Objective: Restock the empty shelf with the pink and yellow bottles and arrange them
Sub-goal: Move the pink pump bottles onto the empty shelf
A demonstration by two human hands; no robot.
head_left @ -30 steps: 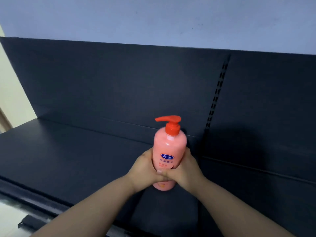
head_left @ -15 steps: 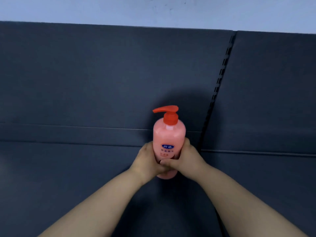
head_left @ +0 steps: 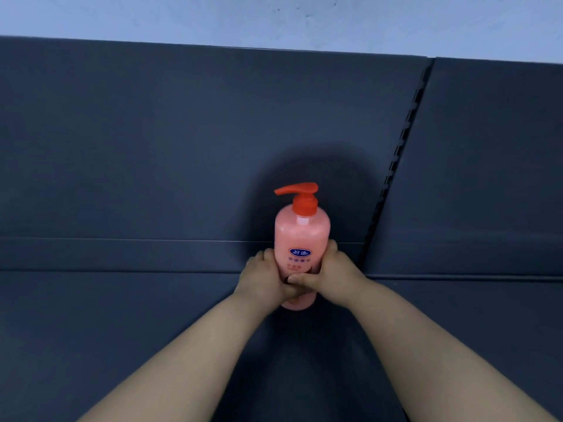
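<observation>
- Pink bottle [head_left: 301, 239] has gone deeper onto the shelf [head_left: 122, 330] over the last second. It began nearer the front edge and is now close to the back panel [head_left: 182, 147], just left of the slotted upright [head_left: 396, 166].
- Our hold has not changed. The left grip [head_left: 265, 281] is still clamped round the flank facing away from the upright and the right grip [head_left: 332, 269] round the flank nearest it, thumbs meeting across the front below the label.
- We see the bottle upright, label towards us, with the red pump [head_left: 300, 196] pointing its spout away from the upright.
- We cannot tell whether the base is resting on the shelf, because our thumbs cover part of it. The dark shadow right under it suggests it is down or very nearly so.
- We judge this placement almost finished and ready for release.
- No other bottle, pink or yellow, is in view, so restocking has barely started.
</observation>
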